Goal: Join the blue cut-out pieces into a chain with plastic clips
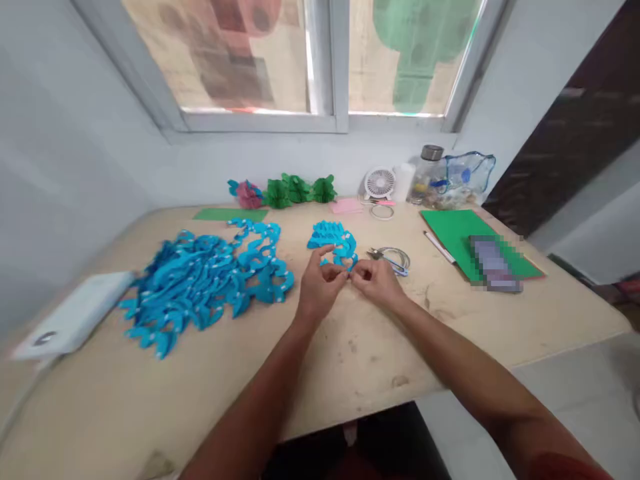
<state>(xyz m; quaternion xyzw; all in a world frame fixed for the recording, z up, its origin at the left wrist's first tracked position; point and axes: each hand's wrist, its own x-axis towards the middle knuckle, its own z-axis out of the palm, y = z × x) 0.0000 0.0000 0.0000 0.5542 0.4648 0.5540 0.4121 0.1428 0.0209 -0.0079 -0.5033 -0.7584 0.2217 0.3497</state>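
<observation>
My left hand [319,288] and my right hand [376,281] meet over the middle of the wooden table [350,360]. Both pinch a small blue paper cut-out [341,259] between their fingertips. Just behind them lies a small stack of blue paper cut-outs [331,236]. A big heap of linked blue paper pieces [210,280] spreads to the left of my left hand. A pair of scissors [391,259] lies right behind my right hand.
Green and pink paper flowers [285,191] line the back wall. A small white fan [379,183], a jar [426,175] and a clear bag [463,177] stand at the back right. Green paper sheets [457,233] hold a phone [493,263]. A white box [75,317] sits at the left edge.
</observation>
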